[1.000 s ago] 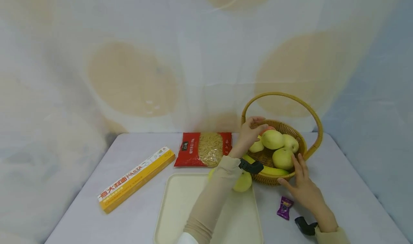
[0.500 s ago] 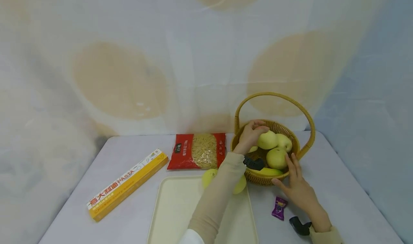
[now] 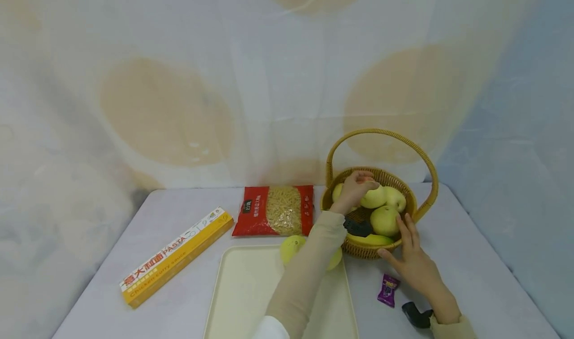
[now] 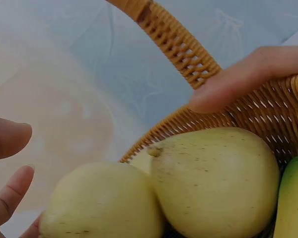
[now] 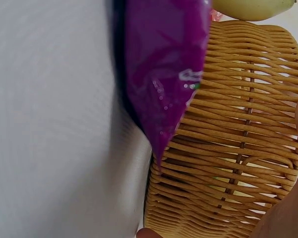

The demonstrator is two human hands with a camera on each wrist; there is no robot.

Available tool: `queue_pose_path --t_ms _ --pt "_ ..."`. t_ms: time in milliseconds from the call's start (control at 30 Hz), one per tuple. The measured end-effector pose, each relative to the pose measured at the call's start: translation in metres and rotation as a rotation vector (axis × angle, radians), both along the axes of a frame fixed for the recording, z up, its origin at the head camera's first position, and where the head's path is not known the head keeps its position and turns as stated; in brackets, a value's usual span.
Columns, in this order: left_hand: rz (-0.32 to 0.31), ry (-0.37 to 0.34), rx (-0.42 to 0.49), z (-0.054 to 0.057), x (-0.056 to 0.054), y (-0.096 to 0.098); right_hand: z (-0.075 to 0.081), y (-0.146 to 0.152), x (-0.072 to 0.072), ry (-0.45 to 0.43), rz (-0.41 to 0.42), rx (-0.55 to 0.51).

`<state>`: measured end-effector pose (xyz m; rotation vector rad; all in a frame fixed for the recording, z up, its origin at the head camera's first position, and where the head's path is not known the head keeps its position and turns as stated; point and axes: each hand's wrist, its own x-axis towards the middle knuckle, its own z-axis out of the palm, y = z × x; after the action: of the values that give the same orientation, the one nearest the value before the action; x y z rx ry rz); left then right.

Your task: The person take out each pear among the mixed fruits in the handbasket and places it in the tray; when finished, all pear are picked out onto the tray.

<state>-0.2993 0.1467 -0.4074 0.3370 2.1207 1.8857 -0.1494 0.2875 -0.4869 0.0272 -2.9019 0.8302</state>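
Head view — left hand point(image 3: 353, 193), fingers loosely parted, hangs over pears point(image 3: 384, 221) inside the basket point(image 3: 362, 252), right hand point(image 3: 418, 265) spread, ungripping, at its near side — nudging one pear could topple the others.

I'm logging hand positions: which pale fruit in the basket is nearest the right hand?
The front pale fruit, just behind the banana: the right hand is at its right edge; the basket's other pale fruits lie farther back.
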Motion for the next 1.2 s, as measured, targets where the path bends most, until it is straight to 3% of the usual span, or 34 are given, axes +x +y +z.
queue_pose_path --t_ms 267,467,633,867,1067,1200 --pt "0.046 0.144 -0.214 -0.02 -0.002 0.018 0.0 0.0 0.0 0.008 0.006 -0.021" --pt "0.06 0.171 -0.205 -0.021 -0.001 0.015 0.0 -0.001 0.001 0.01 0.003 -0.01" --pt "0.059 0.211 -0.148 -0.01 0.0 0.005 0.001 0.0 0.001 0.011 0.002 -0.009" --pt "0.06 0.191 -0.017 0.013 0.01 -0.04 -0.001 -0.003 0.001 0.003 0.014 -0.012" --pt "0.017 0.264 -0.008 0.032 0.022 -0.096 -0.002 -0.002 -0.001 -0.002 0.03 -0.007" --pt "0.026 0.282 -0.023 0.037 0.033 -0.132 -0.001 0.003 -0.002 0.013 0.031 -0.002"
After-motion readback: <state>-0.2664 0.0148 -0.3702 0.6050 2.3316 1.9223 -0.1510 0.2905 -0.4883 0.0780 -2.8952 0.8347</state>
